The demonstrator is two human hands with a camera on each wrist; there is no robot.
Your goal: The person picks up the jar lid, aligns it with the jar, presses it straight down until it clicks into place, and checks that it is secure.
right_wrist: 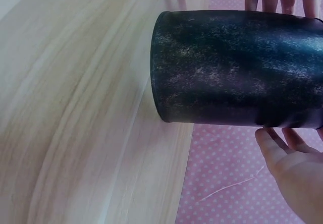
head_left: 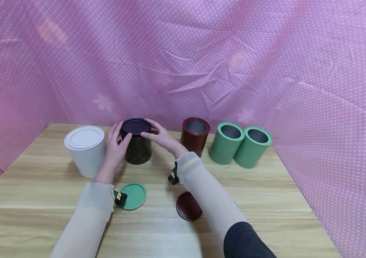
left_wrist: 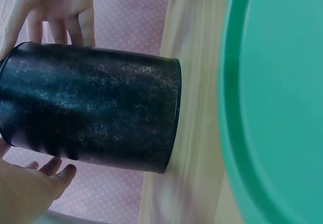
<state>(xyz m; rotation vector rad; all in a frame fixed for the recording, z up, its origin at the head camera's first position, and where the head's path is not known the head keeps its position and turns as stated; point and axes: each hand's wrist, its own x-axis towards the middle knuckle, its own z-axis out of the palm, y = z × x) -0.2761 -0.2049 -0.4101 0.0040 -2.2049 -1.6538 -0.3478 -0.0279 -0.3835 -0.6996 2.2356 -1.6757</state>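
A mottled black can (head_left: pixel 138 150) stands upright toward the back of the table, with a black lid (head_left: pixel 136 126) on its top. My left hand (head_left: pixel 115 145) holds the lid's left edge, thumb at the front and fingers round the side. From the right, my right hand (head_left: pixel 162 136) grips the same lid, thumb on the front rim and a finger at the back. In both wrist views the can's body (left_wrist: pixel 91 105) shows between the hands, while the lid lies out of frame. Just left of my left hand is a white can (head_left: pixel 87 152) with its white lid on.
An uncovered dark red can (head_left: pixel 195 138) and two open green cans (head_left: pixel 225 147) stand to the right. Nearer me lie a green lid (head_left: pixel 133 196) by my left wrist and a dark red lid (head_left: pixel 187 206), partly under my right forearm. Pink dotted cloth (head_left: pixel 183 53) hangs behind the table.
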